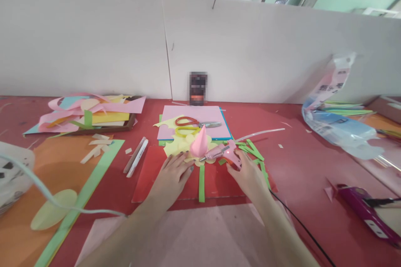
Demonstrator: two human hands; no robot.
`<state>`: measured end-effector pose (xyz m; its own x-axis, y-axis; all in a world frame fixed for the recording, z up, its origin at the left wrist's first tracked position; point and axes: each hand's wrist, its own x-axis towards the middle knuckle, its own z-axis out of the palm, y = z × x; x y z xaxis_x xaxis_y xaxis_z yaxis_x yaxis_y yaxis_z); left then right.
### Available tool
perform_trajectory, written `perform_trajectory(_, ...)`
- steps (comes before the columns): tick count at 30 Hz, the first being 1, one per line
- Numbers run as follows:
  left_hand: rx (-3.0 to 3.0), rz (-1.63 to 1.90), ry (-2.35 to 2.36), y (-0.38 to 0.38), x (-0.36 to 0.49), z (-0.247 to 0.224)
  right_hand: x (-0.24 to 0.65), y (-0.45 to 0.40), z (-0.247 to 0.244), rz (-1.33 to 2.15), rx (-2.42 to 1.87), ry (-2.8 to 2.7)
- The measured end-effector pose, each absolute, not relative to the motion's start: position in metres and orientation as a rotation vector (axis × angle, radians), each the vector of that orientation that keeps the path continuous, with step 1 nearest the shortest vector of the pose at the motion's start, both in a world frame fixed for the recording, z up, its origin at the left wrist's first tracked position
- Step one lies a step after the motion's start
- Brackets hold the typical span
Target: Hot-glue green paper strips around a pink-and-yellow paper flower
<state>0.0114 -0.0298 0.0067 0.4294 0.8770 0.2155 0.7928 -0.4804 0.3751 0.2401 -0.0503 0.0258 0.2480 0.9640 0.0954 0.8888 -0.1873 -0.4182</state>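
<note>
A pink paper cone (pixel 199 144) stands upright on a pale yellow scalloped paper piece (pixel 175 146), over a red board (pixel 150 175). A green paper strip (pixel 201 184) extends from the yellow piece toward me. My left hand (pixel 175 171) lies at the left edge of the yellow piece, fingers spread, holding nothing. In my right hand (pixel 246 171) is a pink glue gun (pixel 226 151), its nozzle close to the base of the cone. Behind the cone, scissors with red and yellow handles (pixel 188 127) lie on pink paper (pixel 200 112).
Green scraps (pixel 255 150) lie behind my right hand. Two pens (pixel 137 157) rest at the left. A tray of paper scraps (pixel 125 124) is at the back left. A plastic bag (pixel 338 125) and a purple power strip (pixel 365 212) are at the right. A black cord trails by my right forearm.
</note>
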Motion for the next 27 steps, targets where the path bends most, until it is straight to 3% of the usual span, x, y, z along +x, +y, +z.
perform_trajectory(22,2.462,0.625,1.453,-0.0284,0.0100,-0.0002,0.2428,-0.0476,0.0241,0.095,-2.015,-1.675)
perform_trajectory(27,2.460,0.658,1.424,-0.0276,0.0101,-0.0009,0.2434,-0.0468,0.0248,0.189,-2.005,-1.626)
